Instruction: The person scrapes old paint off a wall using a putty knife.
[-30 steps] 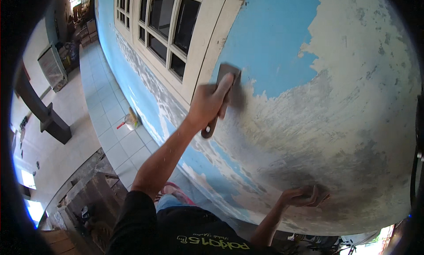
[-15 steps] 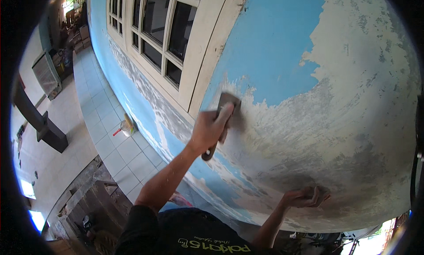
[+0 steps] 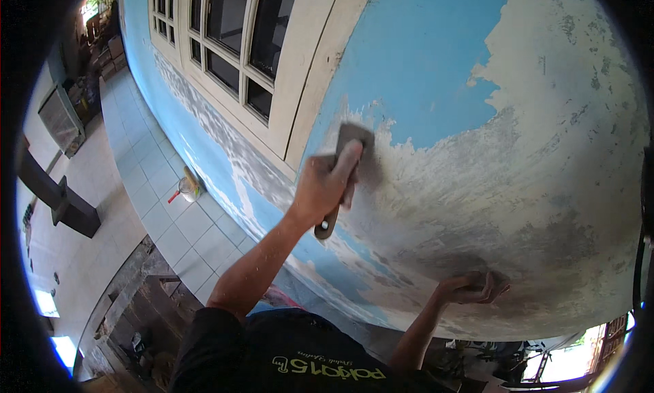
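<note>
A wall (image 3: 545, 182) of blue paint and patchy grey-white coating is seen beside a cream-framed window (image 3: 304, 66). A scraper (image 3: 354, 134), its blade raised at the wall just right of the window, is gripped in the left hand (image 3: 327, 183), fingers closed and thumb laid along it. The right hand (image 3: 479, 287) is held half-curled lower down by the wall; whether anything is grasped cannot be told. A small container (image 3: 190, 189) is set on pale tiles (image 3: 193, 227).
</note>
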Motion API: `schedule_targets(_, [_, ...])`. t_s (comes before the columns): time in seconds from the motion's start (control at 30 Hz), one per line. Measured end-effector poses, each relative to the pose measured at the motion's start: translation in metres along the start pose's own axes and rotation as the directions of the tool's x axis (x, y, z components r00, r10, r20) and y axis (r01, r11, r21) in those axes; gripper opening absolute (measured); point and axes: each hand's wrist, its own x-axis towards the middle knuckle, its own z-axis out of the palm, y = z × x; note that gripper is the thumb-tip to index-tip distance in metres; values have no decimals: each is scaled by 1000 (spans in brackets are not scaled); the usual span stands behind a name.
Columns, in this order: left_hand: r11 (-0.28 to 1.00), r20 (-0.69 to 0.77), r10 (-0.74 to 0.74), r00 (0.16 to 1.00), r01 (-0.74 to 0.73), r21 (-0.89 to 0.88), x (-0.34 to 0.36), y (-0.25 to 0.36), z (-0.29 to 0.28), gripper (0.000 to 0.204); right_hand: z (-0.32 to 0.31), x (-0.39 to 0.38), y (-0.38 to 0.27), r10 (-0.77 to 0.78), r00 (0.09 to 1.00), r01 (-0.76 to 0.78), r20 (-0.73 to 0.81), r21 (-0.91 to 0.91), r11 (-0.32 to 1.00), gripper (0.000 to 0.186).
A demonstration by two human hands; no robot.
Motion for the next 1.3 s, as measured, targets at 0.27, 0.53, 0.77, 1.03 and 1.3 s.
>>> schedule_targets(0.27, [999,-1,45,999,-45,-11,16,12,-9,58,7,3,-11,55,997,-53,-47,50,997,42])
schedule_targets(0.53, [998,-31,61,998,-61,-14,24,1,-13,56,3,-1,-2,-8,1000,8,23,-13,1000,37])
schedule_targets(0.77, [1000,40,16,999,-16,7,2,-21,-16,56,-2,5,1,-66,998,66,-11,32,997,34])
schedule_targets(1.03, [995,26,82,996,-81,-52,27,-1,-29,57,8,4,-2,-36,998,36,-43,7,999,32])
schedule_targets(1.3, [988,36,154,987,-155,24,31,8,-32,58,1,12,-16,-22,998,17,-62,-71,997,34])
